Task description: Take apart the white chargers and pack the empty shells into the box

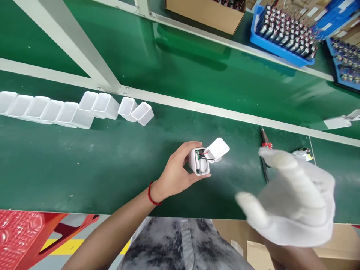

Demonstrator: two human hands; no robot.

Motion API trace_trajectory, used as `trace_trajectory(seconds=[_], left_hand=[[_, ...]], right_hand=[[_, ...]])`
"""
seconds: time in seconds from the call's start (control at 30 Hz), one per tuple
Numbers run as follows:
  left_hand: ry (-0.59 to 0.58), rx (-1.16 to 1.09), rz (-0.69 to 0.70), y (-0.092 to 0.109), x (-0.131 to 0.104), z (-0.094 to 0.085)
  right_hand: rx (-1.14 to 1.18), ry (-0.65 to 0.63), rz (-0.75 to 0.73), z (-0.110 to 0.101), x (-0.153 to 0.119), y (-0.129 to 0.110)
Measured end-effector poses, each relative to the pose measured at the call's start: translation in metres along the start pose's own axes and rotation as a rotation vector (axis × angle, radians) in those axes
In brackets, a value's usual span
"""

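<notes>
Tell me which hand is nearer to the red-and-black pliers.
Right. The gloved right hand is close by the pliers, partly hiding them; the left hand is farther left, holding the open white case.

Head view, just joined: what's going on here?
The person's bare left hand grips a small white case over the green bench. Its lid is off to one side, with wires at the opening. The white-gloved right hand, motion-blurred, is open near the pliers. More white cases stand toward the left.

Bright; R grip (298, 200) v. blurry
</notes>
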State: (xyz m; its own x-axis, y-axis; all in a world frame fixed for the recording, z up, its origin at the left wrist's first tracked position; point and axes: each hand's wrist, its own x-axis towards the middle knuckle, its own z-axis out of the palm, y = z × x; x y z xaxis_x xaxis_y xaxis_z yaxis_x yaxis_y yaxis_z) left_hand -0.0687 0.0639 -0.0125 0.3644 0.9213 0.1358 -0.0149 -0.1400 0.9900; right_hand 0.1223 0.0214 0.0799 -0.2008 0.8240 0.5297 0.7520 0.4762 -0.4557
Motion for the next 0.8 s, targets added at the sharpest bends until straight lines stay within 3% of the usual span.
trace_trajectory(seconds=[0.07, 0.13, 0.17, 0.2, 0.3, 0.4, 0.6, 0.8], left_hand=[[0.017, -0.060, 0.013, -0.005, -0.001, 0.006], [0.013, -0.058, 0.095, -0.006, -0.002, 0.011], [0.002, -0.034, 0.132, -0.005, -0.002, 0.011], [-0.024, -0.005, 0.148, -0.003, -0.002, 0.011], [-0.199, 0.005, 0.059, 0.007, -0.001, 0.000], [-0.345, -0.183, -0.094, 0.017, 0.002, -0.014], [-0.076, -0.253, -0.254, 0.015, 0.002, -0.007], [-0.065, -0.232, -0.150, 0.006, -0.004, 0.003]], right_hand=[[0.287, -0.005, 0.327, 0.013, -0.017, 0.005], [0.580, -0.204, 0.568, 0.033, -0.030, 0.006], [0.702, -0.298, 0.618, 0.043, -0.034, 0.005], [0.791, -0.342, 0.639, 0.052, -0.036, 0.005], [0.931, -0.312, 0.727, 0.066, -0.035, 0.007], [0.972, -0.364, 0.756, 0.065, -0.031, 0.011], [0.994, -0.397, 0.663, 0.069, -0.032, 0.016], [0.945, -0.296, 0.763, 0.078, -0.037, 0.014]])
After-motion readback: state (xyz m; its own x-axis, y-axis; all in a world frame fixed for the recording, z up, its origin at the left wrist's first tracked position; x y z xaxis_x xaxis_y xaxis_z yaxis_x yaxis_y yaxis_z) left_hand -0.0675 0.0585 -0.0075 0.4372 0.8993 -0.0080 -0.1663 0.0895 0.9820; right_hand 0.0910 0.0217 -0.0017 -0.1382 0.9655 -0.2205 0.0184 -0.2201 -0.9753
